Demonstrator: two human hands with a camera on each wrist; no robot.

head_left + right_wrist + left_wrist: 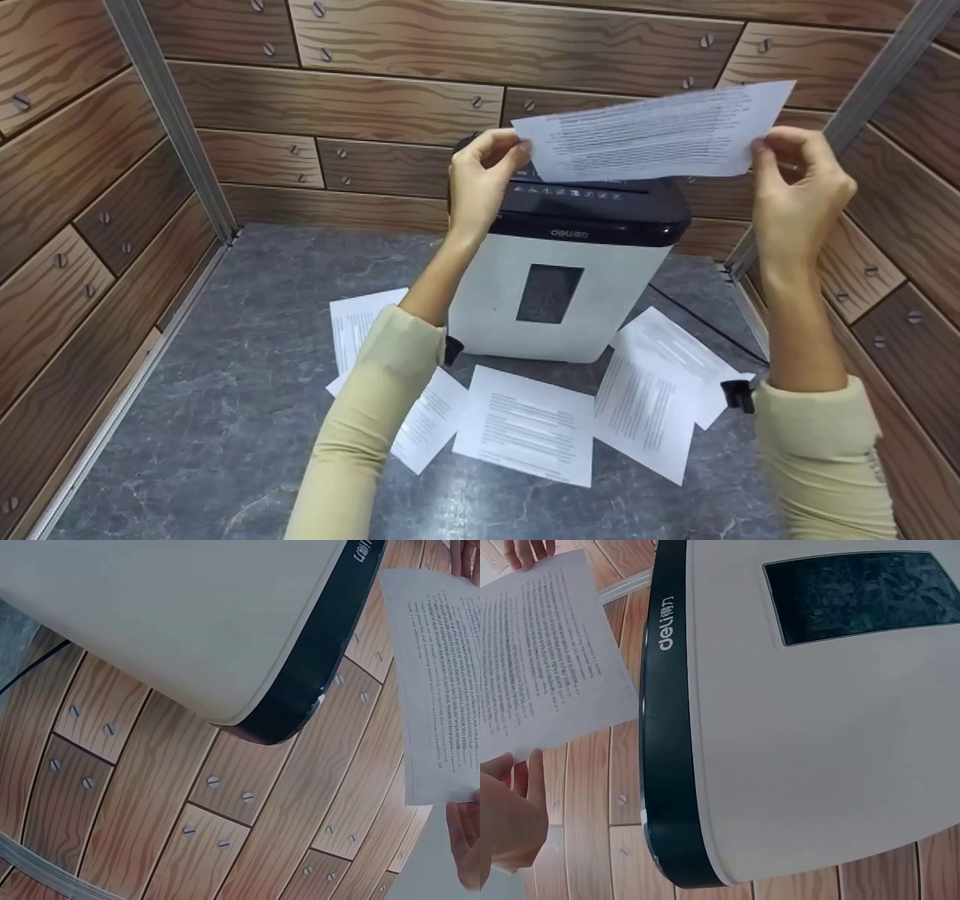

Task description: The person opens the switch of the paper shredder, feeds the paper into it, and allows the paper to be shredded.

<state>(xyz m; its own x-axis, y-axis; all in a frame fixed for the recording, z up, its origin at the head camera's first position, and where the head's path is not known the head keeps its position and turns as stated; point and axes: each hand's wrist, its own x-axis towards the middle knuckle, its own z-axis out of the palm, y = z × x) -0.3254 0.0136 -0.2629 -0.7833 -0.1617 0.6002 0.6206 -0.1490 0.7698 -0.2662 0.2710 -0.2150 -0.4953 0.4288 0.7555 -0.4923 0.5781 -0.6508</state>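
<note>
Head view: printed sheet (651, 138) looks longest sideways, right end higher.

- The head view looks forward and down from high up in front of the shredder (570, 255). It sits farthest back, so the shredder fits in from top to bottom.
- The left wrist view is very close to the shredder's front and turned sideways, with the shredder's top pointing left.
- The right wrist view is close too, looking past the shredder's right corner, with its top pointing right.
- All three share the sheet (652, 135) by the shredder's top. Head and left wrist share its window (550, 294).
</note>
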